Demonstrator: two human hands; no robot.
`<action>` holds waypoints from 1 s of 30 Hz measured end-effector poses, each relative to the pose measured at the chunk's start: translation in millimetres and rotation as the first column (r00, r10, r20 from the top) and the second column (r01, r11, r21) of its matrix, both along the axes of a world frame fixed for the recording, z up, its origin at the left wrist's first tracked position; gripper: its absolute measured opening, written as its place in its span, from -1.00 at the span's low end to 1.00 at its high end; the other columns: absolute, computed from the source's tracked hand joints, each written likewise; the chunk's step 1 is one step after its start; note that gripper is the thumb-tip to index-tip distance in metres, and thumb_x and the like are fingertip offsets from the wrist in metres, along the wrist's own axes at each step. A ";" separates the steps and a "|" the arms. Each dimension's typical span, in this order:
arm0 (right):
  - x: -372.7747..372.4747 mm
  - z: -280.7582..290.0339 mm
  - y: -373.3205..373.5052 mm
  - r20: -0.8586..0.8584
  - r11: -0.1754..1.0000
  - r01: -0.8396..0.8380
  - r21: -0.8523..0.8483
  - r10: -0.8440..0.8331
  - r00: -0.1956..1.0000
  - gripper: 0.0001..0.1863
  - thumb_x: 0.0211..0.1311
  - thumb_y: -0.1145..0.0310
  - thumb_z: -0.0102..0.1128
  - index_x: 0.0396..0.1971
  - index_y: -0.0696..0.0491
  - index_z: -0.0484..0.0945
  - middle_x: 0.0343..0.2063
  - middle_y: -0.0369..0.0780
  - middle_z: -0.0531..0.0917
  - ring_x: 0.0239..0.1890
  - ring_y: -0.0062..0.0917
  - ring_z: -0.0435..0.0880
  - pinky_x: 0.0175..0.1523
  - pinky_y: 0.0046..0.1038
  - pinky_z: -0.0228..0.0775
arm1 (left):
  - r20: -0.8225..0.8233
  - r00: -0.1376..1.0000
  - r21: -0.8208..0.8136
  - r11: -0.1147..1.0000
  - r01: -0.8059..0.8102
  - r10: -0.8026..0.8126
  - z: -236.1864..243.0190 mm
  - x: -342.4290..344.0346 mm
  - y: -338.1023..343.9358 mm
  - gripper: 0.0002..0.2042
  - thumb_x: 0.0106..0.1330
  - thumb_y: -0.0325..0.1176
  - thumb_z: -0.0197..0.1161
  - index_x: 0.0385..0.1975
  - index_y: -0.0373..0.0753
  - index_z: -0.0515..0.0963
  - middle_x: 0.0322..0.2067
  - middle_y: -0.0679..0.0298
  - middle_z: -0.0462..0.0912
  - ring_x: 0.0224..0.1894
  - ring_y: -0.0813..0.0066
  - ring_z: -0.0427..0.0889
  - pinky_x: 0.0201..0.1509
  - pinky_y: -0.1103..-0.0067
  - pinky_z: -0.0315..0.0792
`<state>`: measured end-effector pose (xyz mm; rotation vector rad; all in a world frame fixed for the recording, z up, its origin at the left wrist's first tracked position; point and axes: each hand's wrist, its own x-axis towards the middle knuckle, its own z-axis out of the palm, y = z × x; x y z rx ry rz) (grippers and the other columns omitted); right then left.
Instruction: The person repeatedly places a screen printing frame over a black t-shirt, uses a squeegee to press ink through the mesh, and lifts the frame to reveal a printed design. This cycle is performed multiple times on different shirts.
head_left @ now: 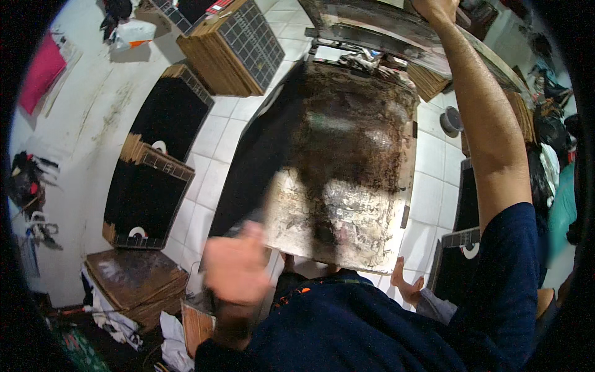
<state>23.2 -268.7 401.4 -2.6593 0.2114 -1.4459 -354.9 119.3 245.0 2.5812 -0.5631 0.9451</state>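
A long worktable (347, 136) with a stained, blotchy top stands before me, its near part brightly lit. A black sheet (254, 142) lies along its left side. My right hand (437, 11) is raised at the top of the view, closed on the edge of a lifted, stained frame (372, 28) above the table's far end. My left hand (238, 263), smeared by motion, is at the table's near left corner; whether it holds anything I cannot tell.
Stacks of boards with gridded tops (254, 46) and black boards (161, 111) stand to the left on white floor tiles (207, 130). A brown stack (130, 273) sits low left. A round container (451, 121) and more black boards (465, 198) are at the right, near bags.
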 end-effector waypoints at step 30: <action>4.5 7.0 5.6 0.052 0.997 0.039 0.069 -0.042 0.998 -0.49 0.10 0.17 0.57 0.04 0.04 0.67 -0.02 -0.01 0.74 0.09 -0.07 0.70 0.15 -0.17 0.51 | -0.850 0.526 -0.467 0.435 -0.770 0.018 -333.5 31.0 187.0 -0.49 0.65 -0.06 0.05 -0.40 -0.43 0.55 -0.53 0.30 0.52 -0.40 0.48 0.38 -0.25 0.40 0.37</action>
